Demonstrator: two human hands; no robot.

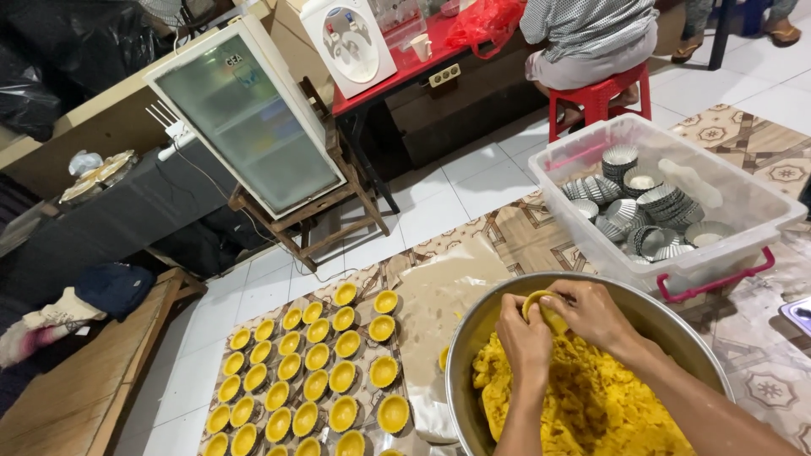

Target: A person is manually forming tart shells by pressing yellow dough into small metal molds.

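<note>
Rows of filled tart shells (317,371) lie on the floor mat at the left, yellow dough pressed into each small mould. Beside them stands a big metal bowl (473,329) with a heap of yellow dough (591,405) inside. Above the dough, the left hand (524,338) and the right hand (591,314) meet and touch. The fingers of both are curled closed around one small tart mould (545,306), thumbs pressing into its yellow filling. At the right, a clear plastic bin (743,198) holds many empty metal moulds (650,207).
</note>
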